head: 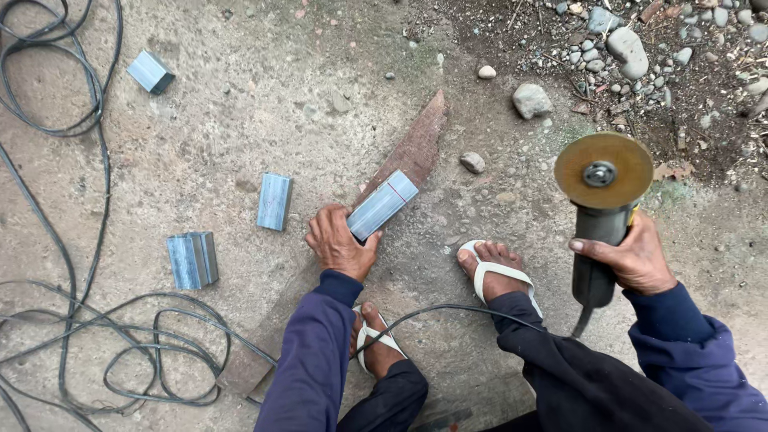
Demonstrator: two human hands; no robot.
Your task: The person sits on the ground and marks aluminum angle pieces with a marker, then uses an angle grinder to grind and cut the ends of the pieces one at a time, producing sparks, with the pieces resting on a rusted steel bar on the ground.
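Fingers of the left hand (340,244) clamp a grey rectangular metal tube offcut (382,205) onto the long brown wooden plank (412,152) — steadying it — while right of the plank, the right hand (636,258) grips a black angle grinder (602,208).

Single head-worn view, looking steeply down, close over concrete ground (240,136)

left hand (340,242): arm extended, fingers closed | right hand (632,256): raised, fist clenched
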